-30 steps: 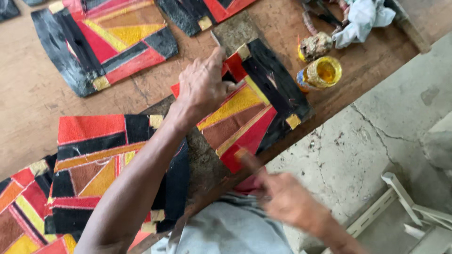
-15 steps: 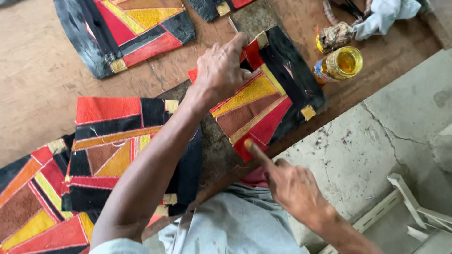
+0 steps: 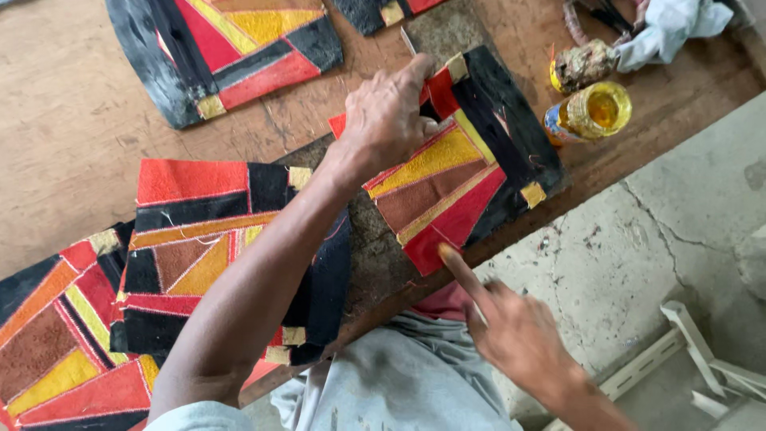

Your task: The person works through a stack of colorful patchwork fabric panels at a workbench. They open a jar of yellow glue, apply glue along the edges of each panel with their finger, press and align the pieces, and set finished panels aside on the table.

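Note:
A patchwork leather panel [image 3: 463, 172] of red, yellow, brown and black pieces lies on the wooden workbench [image 3: 72, 136] near its front edge. My left hand [image 3: 387, 116] presses flat on the panel's upper left part, fingers reaching toward its top corner. Below the bench edge, my right hand [image 3: 511, 327] holds nothing; its index finger is stretched out and its tip touches the panel's lower red corner.
Similar patchwork panels lie at the left [image 3: 215, 239], far left [image 3: 56, 343] and back [image 3: 231, 48]. An open jar of yellow glue [image 3: 590, 112], a crusted brush [image 3: 582, 64] and a white rag [image 3: 670, 28] sit at the back right. Concrete floor [image 3: 654, 239] is on the right.
The view has shifted, so the bench sits further right and lower in frame. My right index finger has come up against the panel's lower red corner. My left hand stays pressed on the panel.

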